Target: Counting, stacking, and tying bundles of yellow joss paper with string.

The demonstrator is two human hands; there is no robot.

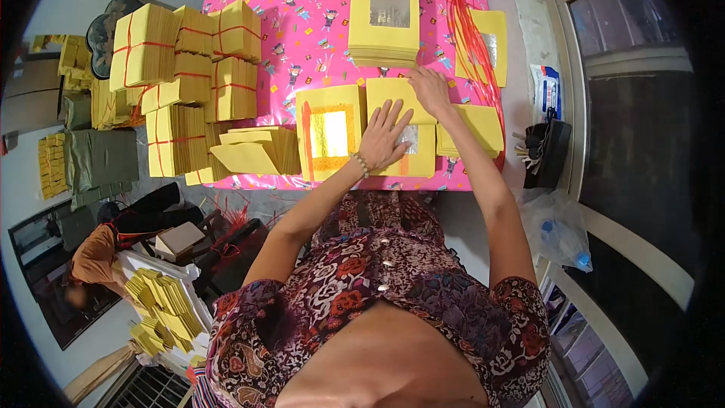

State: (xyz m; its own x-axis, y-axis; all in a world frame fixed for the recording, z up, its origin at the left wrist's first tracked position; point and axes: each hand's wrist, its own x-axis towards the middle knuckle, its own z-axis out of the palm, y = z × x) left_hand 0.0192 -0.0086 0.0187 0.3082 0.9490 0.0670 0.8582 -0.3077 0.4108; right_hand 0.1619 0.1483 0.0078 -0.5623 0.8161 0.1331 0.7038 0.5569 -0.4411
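My left hand (387, 140) lies flat with spread fingers on a yellow paper sheet (424, 162), partly covering the silver square on it. Just beyond, my right hand (430, 92) rests on the top edge of the yellow paper, fingers stretched out and close to a tall stack of yellow paper (384, 49) topped by a silver square. Left of my left hand is yellow paper bearing a shiny gold square (329, 134) with an orange border. Beneath my right forearm sits another yellow paper pile (479, 127). Whether my right fingertips pinch a sheet edge is hard to see.
Bundles of yellow paper tied with red string (143, 49) stand along the table's left side. Loose red strips (472, 45) hang at the right over the pink patterned tablecloth (302, 30). At lower left, another person (98, 257) is beside a table of yellow bundles (170, 306).
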